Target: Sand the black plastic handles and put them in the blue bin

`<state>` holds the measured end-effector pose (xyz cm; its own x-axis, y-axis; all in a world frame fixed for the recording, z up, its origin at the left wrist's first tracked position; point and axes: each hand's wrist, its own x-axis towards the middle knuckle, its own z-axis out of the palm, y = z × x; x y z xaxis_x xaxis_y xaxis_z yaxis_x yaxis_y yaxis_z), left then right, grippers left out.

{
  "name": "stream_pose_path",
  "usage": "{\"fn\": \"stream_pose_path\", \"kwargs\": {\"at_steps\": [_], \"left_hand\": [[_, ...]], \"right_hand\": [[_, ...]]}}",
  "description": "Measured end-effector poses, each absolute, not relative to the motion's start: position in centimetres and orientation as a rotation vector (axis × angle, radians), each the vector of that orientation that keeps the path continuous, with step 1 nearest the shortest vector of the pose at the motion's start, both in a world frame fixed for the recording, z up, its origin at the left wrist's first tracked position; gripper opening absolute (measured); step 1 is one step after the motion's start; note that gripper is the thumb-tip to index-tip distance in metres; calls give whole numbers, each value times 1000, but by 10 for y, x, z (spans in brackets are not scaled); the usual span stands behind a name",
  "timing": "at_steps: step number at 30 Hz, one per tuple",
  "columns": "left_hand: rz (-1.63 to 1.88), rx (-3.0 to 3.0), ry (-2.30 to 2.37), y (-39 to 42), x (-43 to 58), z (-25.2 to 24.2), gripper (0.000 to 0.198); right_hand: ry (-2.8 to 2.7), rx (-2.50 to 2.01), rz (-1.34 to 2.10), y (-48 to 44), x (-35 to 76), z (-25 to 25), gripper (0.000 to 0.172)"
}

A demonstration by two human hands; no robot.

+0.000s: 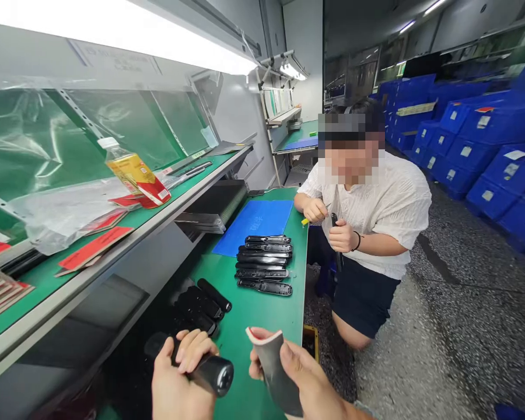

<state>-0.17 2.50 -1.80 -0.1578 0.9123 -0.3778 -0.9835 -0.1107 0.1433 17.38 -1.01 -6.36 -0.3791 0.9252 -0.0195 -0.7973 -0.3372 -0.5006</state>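
Note:
My left hand (181, 379) is closed around a black cylindrical handle (214, 373) low over the green workbench (262, 315). My right hand (304, 382) grips a curved grey strip with a pinkish edge (271, 364) just right of it. Ahead lie a pile of black rounded parts (201, 303) and a row of several flat black parts (265, 263). A blue mat (256, 224) lies beyond them.
A co-worker in a white shirt (376, 210) crouches at the bench's right edge, holding a black part and a small tool. A drink bottle (133, 172), red cards and plastic film sit on the upper shelf. Blue crates (485, 146) stack along the right aisle.

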Motion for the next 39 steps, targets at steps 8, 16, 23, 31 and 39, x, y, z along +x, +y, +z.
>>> {"fn": "stream_pose_path", "kwargs": {"at_steps": [8, 16, 23, 31, 39], "left_hand": [[1703, -257, 402, 29, 8, -16, 19], [1727, -269, 444, 33, 14, -13, 19], [1709, -263, 439, 31, 10, -15, 28], [1660, -183, 448, 26, 5, -22, 23], [1538, -168, 449, 20, -9, -32, 28]], "right_hand": [[-557, -534, 1921, -9, 169, -77, 60], [-768, -484, 1865, -21, 173, -53, 38], [-915, -768, 1828, 13, 161, -94, 52], [-907, -586, 1939, -4, 162, -82, 64], [-861, -643, 1898, 1, 162, -102, 65]]}}
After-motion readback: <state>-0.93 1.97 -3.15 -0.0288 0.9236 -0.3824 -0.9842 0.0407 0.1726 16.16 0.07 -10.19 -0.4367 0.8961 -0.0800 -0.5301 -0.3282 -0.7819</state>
